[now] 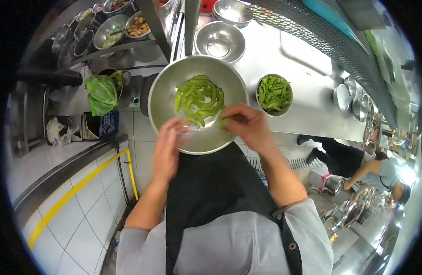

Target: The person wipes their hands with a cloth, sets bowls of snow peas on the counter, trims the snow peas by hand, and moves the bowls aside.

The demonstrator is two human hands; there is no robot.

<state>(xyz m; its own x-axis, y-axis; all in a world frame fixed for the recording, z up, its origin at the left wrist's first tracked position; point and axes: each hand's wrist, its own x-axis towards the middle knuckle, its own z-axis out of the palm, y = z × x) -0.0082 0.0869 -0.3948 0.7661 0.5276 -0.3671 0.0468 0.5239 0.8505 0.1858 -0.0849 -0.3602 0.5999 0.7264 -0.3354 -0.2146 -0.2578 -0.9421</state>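
Note:
A large steel mixing bowl (162, 91) is right in front of me with several green pea pods (199, 96) spread over its bottom. My right hand (247, 124) is over the bowl's right side, thumb and fingertips pinched on a green pea pod (225, 121) that is mostly covered by the fingers. Over the near left rim is my left hand (167, 140), blurred by motion, its fingers loosely stretched and nothing visible in them. To the right stands a smaller steel bowl (279, 114) heaped with more green pods (273, 93).
Empty steel bowls (220, 41) stand behind the big bowl, near a white tray (305, 52). A leafy green vegetable (102, 94) is at left, below a shelf of filled bowls (111, 32). A mesh-covered duct (330, 41) crosses upper right. Another person (357, 162) works at far right.

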